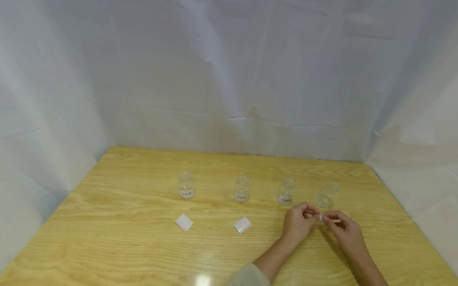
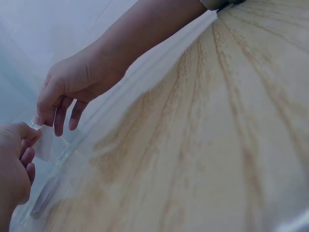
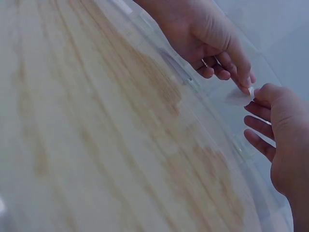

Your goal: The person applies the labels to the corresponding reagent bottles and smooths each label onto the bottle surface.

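Both hands meet in front of the rightmost glass jar [image 1: 327, 194], which shows no label. Between their fingertips is a small white label [image 1: 321, 217], pinched from the left by my left hand [image 1: 298, 223] and from the right by my right hand [image 1: 345, 230]. In the right wrist view a thin pale flap of the label [image 3: 237, 98] hangs out beneath the fingertips. The other fingers of both hands are loosely bent. Just left of that jar stands another glass jar [image 1: 286, 192], with a white printed label low on its front.
Farther left stand two more labelled glass jars, a middle one [image 1: 241, 189] and a leftmost one [image 1: 186, 185]. Before them lie two small white paper pieces, one slightly curled [image 1: 242, 225] and one squarish [image 1: 184, 222]. White sheeting [image 1: 229, 79] encloses the wooden table [image 1: 125, 246].
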{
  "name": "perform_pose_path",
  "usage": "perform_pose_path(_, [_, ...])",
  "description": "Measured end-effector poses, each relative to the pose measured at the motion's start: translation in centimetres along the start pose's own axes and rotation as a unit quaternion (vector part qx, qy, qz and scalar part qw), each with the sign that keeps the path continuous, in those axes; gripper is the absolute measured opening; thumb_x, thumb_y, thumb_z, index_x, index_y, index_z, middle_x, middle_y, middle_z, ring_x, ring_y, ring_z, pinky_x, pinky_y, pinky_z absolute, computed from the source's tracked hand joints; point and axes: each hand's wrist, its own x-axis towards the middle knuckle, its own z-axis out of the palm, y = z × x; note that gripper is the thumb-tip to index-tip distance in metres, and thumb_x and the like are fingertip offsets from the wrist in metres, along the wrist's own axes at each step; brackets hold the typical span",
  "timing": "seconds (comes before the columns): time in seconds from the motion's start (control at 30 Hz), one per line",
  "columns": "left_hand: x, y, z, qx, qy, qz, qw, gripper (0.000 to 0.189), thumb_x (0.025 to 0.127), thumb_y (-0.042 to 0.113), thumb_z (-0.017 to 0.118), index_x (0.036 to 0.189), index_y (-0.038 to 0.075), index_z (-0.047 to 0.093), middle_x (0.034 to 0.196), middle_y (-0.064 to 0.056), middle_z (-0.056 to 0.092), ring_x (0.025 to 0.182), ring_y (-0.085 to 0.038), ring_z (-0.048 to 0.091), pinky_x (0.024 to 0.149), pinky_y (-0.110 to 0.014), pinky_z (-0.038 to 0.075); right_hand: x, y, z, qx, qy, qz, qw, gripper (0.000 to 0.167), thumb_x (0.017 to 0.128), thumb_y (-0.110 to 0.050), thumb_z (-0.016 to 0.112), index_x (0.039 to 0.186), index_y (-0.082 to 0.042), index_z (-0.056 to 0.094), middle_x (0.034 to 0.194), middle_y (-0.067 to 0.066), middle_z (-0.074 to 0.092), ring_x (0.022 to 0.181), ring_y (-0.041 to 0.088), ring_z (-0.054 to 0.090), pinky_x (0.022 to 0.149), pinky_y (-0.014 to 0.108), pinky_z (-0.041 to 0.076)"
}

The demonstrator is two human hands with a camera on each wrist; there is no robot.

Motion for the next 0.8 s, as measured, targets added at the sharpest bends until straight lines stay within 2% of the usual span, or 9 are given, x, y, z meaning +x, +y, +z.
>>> perform_pose_path(0.17, [0.00, -0.11, 0.09, 0.009, 0.007, -0.004, 0.9999, 0.012, 0.075, 0.004, 0.072, 0.075, 0.015, 0.067, 0.069, 0.015, 0.058, 0.051, 0.003, 0.040, 0.045, -0.013, 0.035, 0.12, 0.12, 0.04, 0.005, 0.020, 0.003, 0.9998, 0.011, 0.089, -0.012, 0.061, 0.089, -0.002, 0.065, 0.085, -0.012, 0.063, 0.066, 0.012, 0.060, 0.059, 0.019, 0.046])
perform_pose_path(0.43, [0.03, -0.10, 0.11, 0.008, 0.031, -0.009, 0.9995, 0.015, 0.072, 0.001, 0.070, 0.074, 0.015, 0.066, 0.068, 0.015, 0.058, 0.051, 0.004, 0.040, 0.046, -0.013, 0.035, 0.25, 0.18, -0.05, 0.027, 0.044, 0.010, 0.9986, 0.012, 0.088, -0.009, 0.061, 0.089, 0.002, 0.063, 0.079, -0.007, 0.063, 0.060, 0.012, 0.058, 0.054, 0.019, 0.044])
perform_pose_path(0.8, [0.08, -0.40, 0.09, 0.025, 0.062, -0.019, 0.9976, 0.014, 0.071, 0.003, 0.070, 0.073, 0.015, 0.064, 0.068, 0.013, 0.061, 0.052, 0.003, 0.041, 0.047, -0.013, 0.034, 0.30, 0.04, -0.19, 0.078, 0.066, 0.040, 0.9940, 0.013, 0.089, -0.004, 0.058, 0.092, 0.009, 0.059, 0.073, -0.003, 0.060, 0.063, 0.011, 0.056, 0.056, 0.019, 0.046])
